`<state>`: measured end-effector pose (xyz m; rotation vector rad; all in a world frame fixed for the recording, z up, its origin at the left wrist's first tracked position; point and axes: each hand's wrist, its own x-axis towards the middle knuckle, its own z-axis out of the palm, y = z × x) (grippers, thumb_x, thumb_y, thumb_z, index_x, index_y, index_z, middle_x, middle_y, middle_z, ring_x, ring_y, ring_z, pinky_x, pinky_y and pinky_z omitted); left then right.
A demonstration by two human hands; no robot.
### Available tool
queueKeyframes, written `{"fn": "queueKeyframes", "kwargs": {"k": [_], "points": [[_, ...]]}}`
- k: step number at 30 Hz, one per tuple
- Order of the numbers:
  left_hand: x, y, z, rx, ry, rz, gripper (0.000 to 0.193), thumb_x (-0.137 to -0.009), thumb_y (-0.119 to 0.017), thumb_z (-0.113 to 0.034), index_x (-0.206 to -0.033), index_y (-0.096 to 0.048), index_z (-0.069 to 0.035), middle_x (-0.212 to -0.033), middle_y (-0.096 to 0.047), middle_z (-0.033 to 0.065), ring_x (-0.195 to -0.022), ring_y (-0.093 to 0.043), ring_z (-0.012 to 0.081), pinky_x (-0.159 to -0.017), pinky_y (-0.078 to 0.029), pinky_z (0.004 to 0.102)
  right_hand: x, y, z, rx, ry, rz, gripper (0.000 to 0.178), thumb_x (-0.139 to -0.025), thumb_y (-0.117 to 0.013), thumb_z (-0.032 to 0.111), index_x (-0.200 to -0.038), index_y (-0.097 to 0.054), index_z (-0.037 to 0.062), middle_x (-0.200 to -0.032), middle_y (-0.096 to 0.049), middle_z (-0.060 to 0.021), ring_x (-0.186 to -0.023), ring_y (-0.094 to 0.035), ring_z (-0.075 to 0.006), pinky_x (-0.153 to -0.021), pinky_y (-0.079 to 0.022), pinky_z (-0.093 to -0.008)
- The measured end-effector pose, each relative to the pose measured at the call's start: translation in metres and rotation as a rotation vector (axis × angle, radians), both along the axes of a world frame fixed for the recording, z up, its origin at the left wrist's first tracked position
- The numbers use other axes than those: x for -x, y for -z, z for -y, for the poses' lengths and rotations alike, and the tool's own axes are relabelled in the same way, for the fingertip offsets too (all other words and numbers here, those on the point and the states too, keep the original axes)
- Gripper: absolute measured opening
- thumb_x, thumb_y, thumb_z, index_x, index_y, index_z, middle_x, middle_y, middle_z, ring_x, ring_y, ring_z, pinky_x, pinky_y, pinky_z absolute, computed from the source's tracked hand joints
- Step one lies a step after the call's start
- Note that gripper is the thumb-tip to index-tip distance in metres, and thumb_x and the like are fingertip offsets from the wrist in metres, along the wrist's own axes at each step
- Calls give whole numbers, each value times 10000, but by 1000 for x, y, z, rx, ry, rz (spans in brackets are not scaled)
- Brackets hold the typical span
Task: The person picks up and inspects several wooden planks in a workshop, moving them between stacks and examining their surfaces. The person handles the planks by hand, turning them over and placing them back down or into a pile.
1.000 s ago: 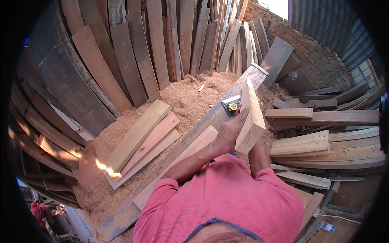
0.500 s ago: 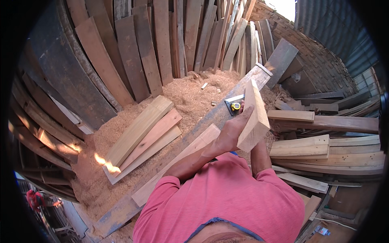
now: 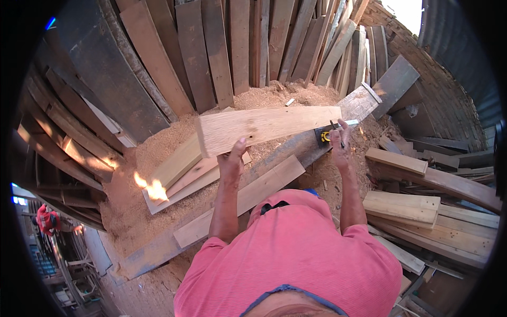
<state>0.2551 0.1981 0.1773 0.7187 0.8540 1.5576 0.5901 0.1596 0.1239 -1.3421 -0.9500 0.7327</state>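
Note:
A pale, freshly cut board (image 3: 264, 124) is held up lengthwise across my front, its broad face toward me. My left hand (image 3: 231, 161) is closed on its lower edge near the left end, thumb on the face. At the board's right end, my right hand (image 3: 340, 148) is closed on a thin dark pencil-like stick (image 3: 342, 143); its fingertips are close to the board's end, and I cannot tell if they touch it. Just behind that hand, a yellow and black tape measure (image 3: 325, 136) rests on a long grey plank (image 3: 296, 149), beside a dark square-like tool, partly hidden.
Another pale board (image 3: 248, 198) lies along the grey plank. More cut boards (image 3: 177, 198) lie on sawdust (image 3: 127, 222) at left, under the held board. Stacked timber (image 3: 406, 206) stands at right, and tall planks (image 3: 240, 47) lean at the back. Another person in red (image 3: 47, 219) is far left.
The board has swung from pointing away on the right to lying crosswise, its near end now at left. My left hand came left with it; my right hand moved out to the far end.

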Motion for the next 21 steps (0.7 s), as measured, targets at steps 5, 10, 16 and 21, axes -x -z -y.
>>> {"fn": "queueKeyframes", "kwargs": {"k": [5, 10, 16, 21], "points": [[31, 18, 14, 93, -49, 82, 580, -917, -694, -10, -1462, -501, -55, -1381, -632, 141, -1279, -659, 305, -1054, -604, 560, 5, 2, -40, 134, -227, 186, 343, -1049, -616, 219, -1272, -669, -36, -986, -750, -76, -928, -669, -126, -834, -531, -302], [40, 26, 29, 74, -157, 129, 603, -910, -687, -2, -1475, -498, -89, -1385, -639, 110, -1270, -666, 294, -1046, -608, 532, 23, 35, -71, 103, -304, 107, 310, -1014, -641, 184, -1221, -719, -33, -995, -781, -92, -919, -687, -133, -835, -540, -295], [40, 29, 35, 89, -205, 151, 615, -906, -691, 2, -1478, -493, -109, -1388, -639, 98, -1270, -665, 285, -1037, -610, 529, 42, 53, -88, 102, -308, -37, 299, -1032, -613, 193, -1181, -742, -32, -948, -782, -84, -909, -686, -123, -822, -544, -295], [43, 37, 34, 106, -232, 166, 617, -905, -693, -3, -1479, -498, -118, -1378, -648, 90, -1269, -666, 280, -1027, -615, 525, 31, 35, -72, 358, -647, 26, 341, -1054, -575, 235, -1175, -739, -37, -902, -782, -83, -872, -677, -126, -795, -544, -299]]}}
